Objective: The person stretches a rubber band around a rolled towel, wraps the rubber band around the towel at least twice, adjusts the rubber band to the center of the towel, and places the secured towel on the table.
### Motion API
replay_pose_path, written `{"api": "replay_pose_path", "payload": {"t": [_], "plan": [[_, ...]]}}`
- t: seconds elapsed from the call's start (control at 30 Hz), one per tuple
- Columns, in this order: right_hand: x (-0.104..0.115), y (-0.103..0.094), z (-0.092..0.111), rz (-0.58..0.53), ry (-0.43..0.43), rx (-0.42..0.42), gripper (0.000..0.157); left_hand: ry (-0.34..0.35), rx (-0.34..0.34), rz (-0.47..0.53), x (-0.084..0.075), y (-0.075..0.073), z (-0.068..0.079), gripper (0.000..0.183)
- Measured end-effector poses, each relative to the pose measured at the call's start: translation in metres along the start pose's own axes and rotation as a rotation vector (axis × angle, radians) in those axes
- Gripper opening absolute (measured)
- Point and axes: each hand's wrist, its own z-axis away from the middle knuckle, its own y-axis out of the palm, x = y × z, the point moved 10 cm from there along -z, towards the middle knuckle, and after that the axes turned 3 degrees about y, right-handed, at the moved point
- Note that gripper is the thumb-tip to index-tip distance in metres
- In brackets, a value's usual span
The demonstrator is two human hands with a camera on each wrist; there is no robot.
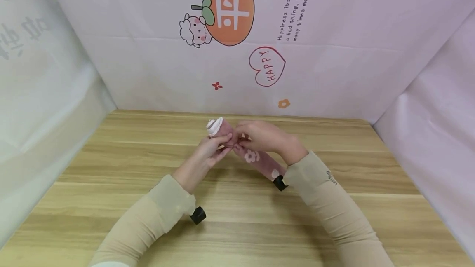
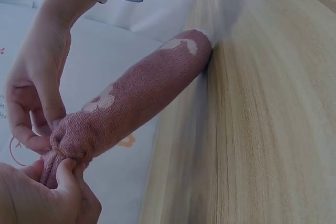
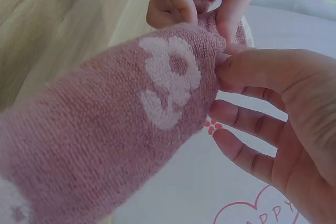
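Observation:
A rolled pink towel (image 1: 266, 165) with white flower patterns is drawn in tightly at its middle and bends there. One end, with a white spiralled edge, points up and left; the other slants down to the right. My left hand (image 1: 208, 151) pinches the towel just left of the gathered neck, thumb on top. From the right, my right hand (image 1: 263, 136) pinches at the same neck with thumb and index finger. In the left wrist view a thin line circles the gathered towel (image 2: 144, 90); whether it is a band or a fold I cannot tell.
The wood-grain table (image 1: 237, 226) spreads under both arms. A white printed cloth (image 1: 156, 73) hangs behind it, with white cloth sides at left and right. Black wrist devices (image 1: 198, 215) sit below the cuffs.

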Motion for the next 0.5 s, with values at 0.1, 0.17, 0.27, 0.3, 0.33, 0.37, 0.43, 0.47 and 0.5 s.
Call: {"api": "replay_pose_path", "payload": {"t": [0.1,0.17,0.27,0.3,0.33,0.37,0.43,0.47,0.5], "plan": [[0.0003,-0.0022,0.0,0.016,0.032,0.007,0.016,-0.006,0.0,0.008,0.0001,-0.0006,-0.0004,0.008],[-0.0001,-0.0023,0.0003,0.029,0.046,0.016,0.015,-0.008,0.001,0.008,0.0002,-0.0004,-0.0006,0.01],[-0.0003,-0.0013,0.0006,0.044,0.055,0.024,0.014,-0.011,0.003,0.001,0.0004,0.0007,-0.0004,0.01],[-0.0003,-0.0008,0.0006,0.05,0.053,0.024,0.015,-0.013,0.01,0.001,0.0005,0.0016,-0.0006,0.009],[-0.0005,-0.0003,0.0006,0.055,0.053,0.024,0.015,-0.017,0.015,0.002,0.0005,0.0024,-0.0007,0.009],[-0.0006,0.0002,0.0008,0.057,0.051,0.022,0.015,-0.016,0.017,-0.002,-0.0003,0.0027,-0.0008,0.008],[-0.0022,0.0014,0.0017,0.054,0.054,0.021,0.016,-0.004,0.009,0.002,-0.0036,0.0012,-0.0014,0.007],[-0.003,0.002,0.0023,0.041,0.055,0.021,0.016,0.005,0.003,0.011,-0.0058,0.0,-0.0016,0.007],[-0.0044,0.0028,0.0028,0.024,0.056,0.019,0.016,0.014,-0.002,0.014,-0.0082,-0.0013,-0.0017,0.008]]}}
